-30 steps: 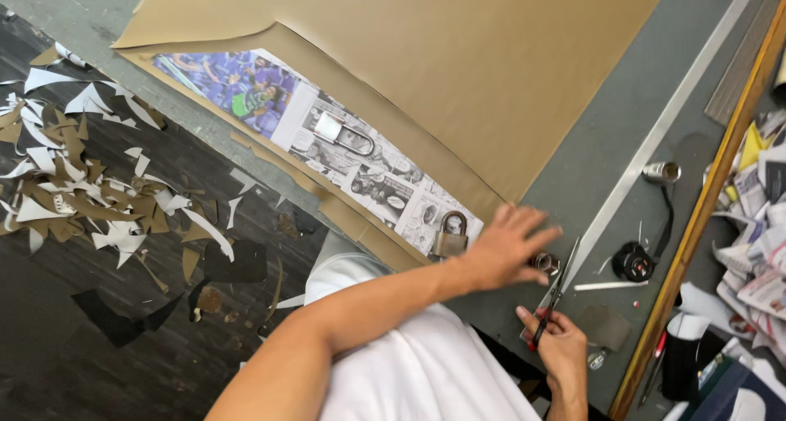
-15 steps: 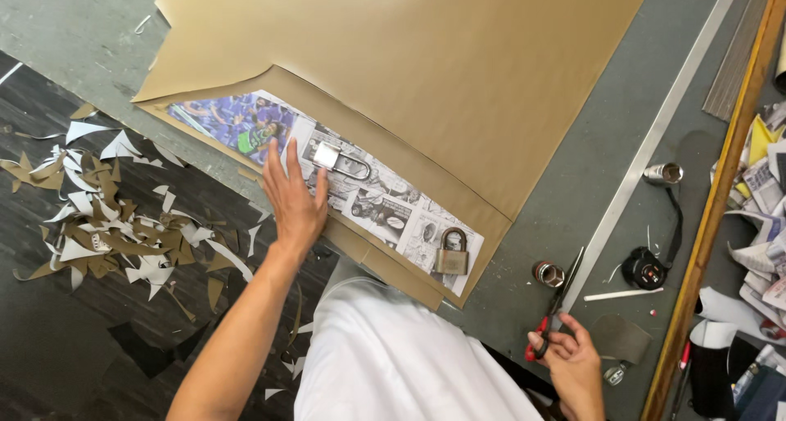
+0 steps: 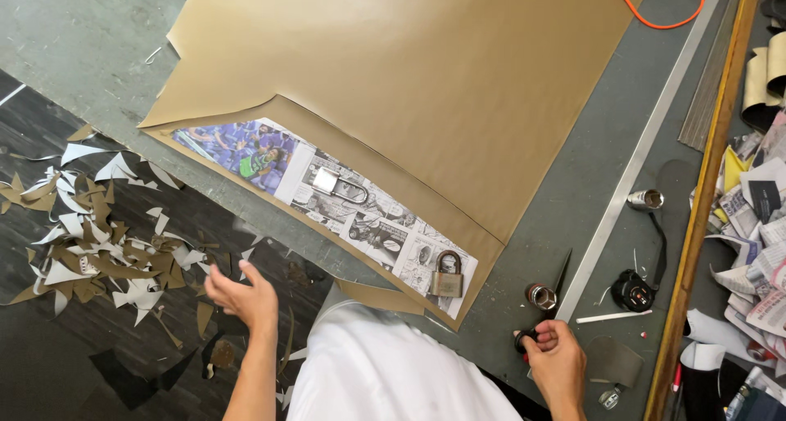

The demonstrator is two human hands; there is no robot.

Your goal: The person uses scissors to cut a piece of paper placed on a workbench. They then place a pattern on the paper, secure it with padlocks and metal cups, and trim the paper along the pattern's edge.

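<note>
My right hand (image 3: 558, 362) grips the black handles of a pair of scissors (image 3: 547, 306) lying on the grey table (image 3: 540, 151), blades pointing away from me. My left hand (image 3: 241, 294) hovers off the table's near edge, over the dark floor, fingers loosely curled and holding nothing. A big sheet of brown paper (image 3: 409, 85) covers the table. A strip of newspaper (image 3: 327, 200) shows at its near edge, weighted by a silver padlock (image 3: 336, 185) and a brass padlock (image 3: 447, 275).
Brown and white paper offcuts (image 3: 98, 249) litter the floor at left. A long metal ruler (image 3: 639, 151), two metal sockets (image 3: 647, 198), a black tape measure (image 3: 632, 290) and a white stick (image 3: 614, 316) lie at right. Stacked papers (image 3: 757, 225) sit beyond the wooden edge. An orange cable (image 3: 655, 16) crosses the top.
My left hand has left the newspaper near the silver padlock and pulled back off the table over the floor. My right hand stays on the scissors.
</note>
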